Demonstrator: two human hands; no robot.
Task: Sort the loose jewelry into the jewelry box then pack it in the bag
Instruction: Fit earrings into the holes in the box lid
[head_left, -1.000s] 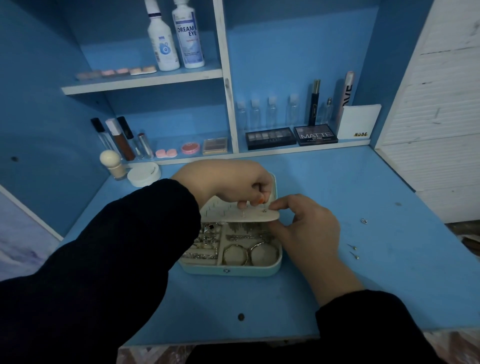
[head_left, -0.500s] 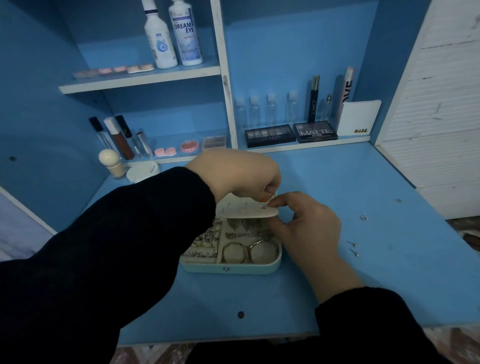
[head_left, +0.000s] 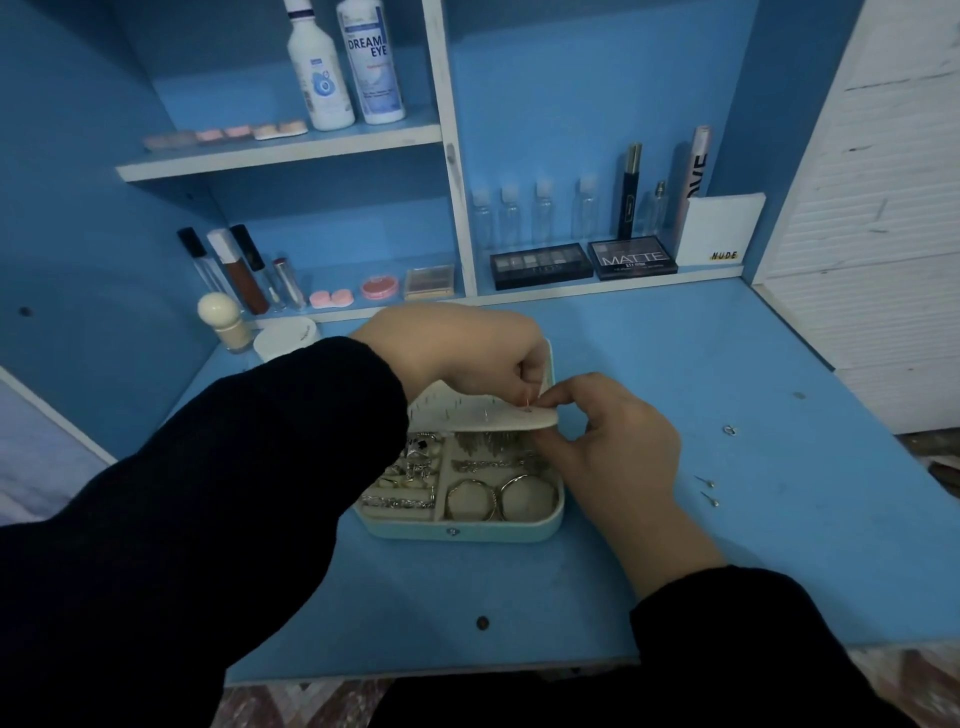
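Teal jewelry box (head_left: 467, 531) sits open mid-desk (head_left: 675, 571), mostly filled: rings and chains in the left compartments, two hoops (head_left: 524, 500) at front right. Fingers of the left hand (head_left: 467, 353) pinch a small stud (head_left: 529, 404) at the lifted cream panel (head_left: 467, 414); the right hand (head_left: 618, 447) pinches the panel's edge. Three loose pieces (head_left: 709, 491) lie on the desk, well apart from the box. Sorting looks nearly finished; closing and bagging remain, with no bag in view.

Loose black sleeves (head_left: 208, 519) end at the left hand (head_left: 457, 353) and right hand (head_left: 618, 452).
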